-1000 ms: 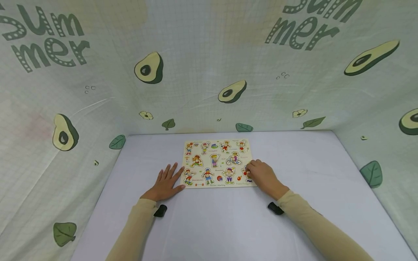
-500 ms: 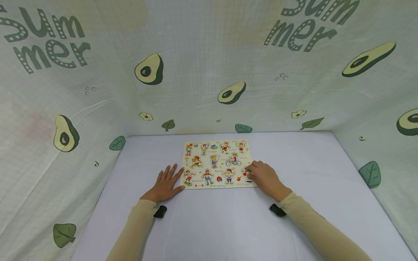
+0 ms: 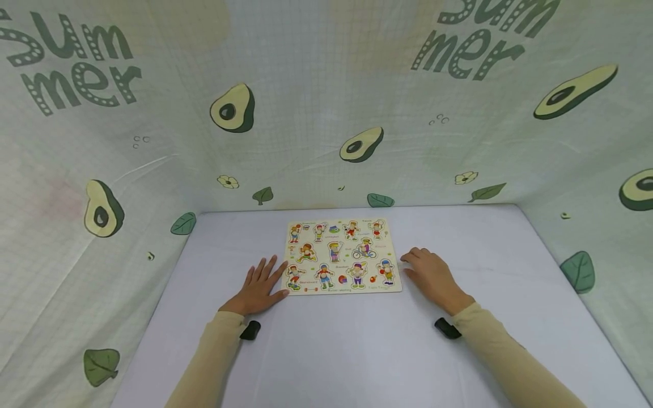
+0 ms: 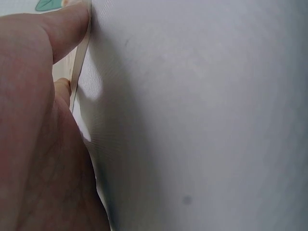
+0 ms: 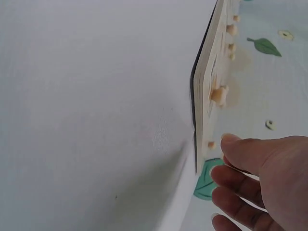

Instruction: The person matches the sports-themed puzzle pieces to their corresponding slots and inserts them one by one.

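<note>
A cream wooden peg puzzle board lies flat on the table, with several colourful sports figures in it. Spread flat, my left hand touches the board's left edge with thumb and fingertip; the left wrist view shows the palm side beside the board's rim. Just off the right edge hovers my right hand, fingers loosely bent and holding nothing. Nearest to it is the table tennis figure, seated in the lower right corner. Seen from the side in the right wrist view, round wooden knobs stand up from the board.
A white cloth covers the table. Behind and at both sides hangs a pale curtain printed with avocados, leaves and lettering. A black wrist camera sits at the left cuff, another black camera at the right one.
My right hand has let go of the table tennis figure and drawn back to the right, off the board. That figure now shows in full. The left hand has stayed where it was.
</note>
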Motion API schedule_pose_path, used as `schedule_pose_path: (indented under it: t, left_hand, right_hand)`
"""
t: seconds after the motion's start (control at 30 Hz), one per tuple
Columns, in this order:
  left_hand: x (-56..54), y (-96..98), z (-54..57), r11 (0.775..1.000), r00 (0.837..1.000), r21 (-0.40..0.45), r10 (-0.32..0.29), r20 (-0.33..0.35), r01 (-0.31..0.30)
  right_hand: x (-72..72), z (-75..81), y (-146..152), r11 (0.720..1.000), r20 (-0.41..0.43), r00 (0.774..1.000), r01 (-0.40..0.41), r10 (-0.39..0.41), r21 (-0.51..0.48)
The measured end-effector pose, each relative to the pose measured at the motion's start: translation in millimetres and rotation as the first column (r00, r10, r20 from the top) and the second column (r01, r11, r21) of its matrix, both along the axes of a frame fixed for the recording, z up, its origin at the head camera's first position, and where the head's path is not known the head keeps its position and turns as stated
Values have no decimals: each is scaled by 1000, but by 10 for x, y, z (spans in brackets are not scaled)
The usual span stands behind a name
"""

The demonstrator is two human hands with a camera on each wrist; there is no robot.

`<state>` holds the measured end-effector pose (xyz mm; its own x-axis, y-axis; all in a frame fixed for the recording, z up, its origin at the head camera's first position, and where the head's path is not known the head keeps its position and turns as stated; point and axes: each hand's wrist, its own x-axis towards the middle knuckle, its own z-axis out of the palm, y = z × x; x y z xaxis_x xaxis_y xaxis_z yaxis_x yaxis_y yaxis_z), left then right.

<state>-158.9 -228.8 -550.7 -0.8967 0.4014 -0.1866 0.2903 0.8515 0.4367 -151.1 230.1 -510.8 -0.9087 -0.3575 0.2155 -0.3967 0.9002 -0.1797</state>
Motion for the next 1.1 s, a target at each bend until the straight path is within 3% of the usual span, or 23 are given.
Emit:
schedule_pose_path:
  t: [0.37,0.63,1.1]
  left_hand:
    - [7,12,64,1000,1000,-15,-14,16,14]
    - [16,20,161,996,998,-90,0,64,6]
    - [86,41,183,995,999,-101,2,37,2]
  right_hand:
    - [-26,0,305,998,-23,998,56,-57,-37]
    - [-54,28,583,993,-15,996,87,-89,-82]
    - [-31,17,973,979,24,984,178,-177,-95]
